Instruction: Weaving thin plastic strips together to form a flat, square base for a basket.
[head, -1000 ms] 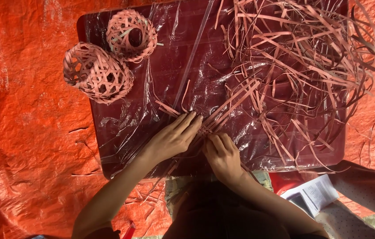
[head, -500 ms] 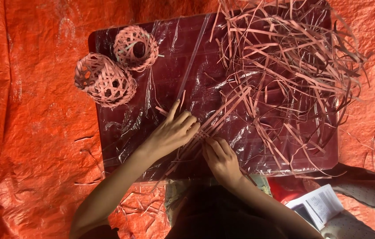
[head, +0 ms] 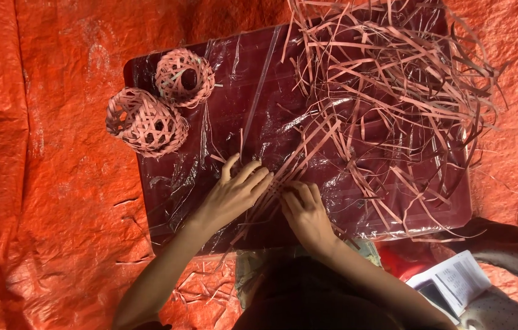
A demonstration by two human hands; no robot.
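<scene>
Left hand [head: 234, 192], right hand [head: 303, 214], pressing flat, crossed pink strips [head: 271, 186]

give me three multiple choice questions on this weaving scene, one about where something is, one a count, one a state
1. Where do the woven balls lie on the plastic-covered board?
A. its far left corner
B. its near right corner
C. under the strip pile

2. How many woven balls are there?
A. one
B. two
C. four

3. What are the hands doing?
A. lifting a ball
B. resting off the board
C. pressing down on crossed strips

Answers
1. A: both balls sit at the far left corner, one overhanging onto the orange tarp, away from the loose strip pile.
2. B: one ball lies beside the second ball.
3. C: the left hand and right hand lie flat, fingers spread over the crossed strips at the board's near edge.
</scene>
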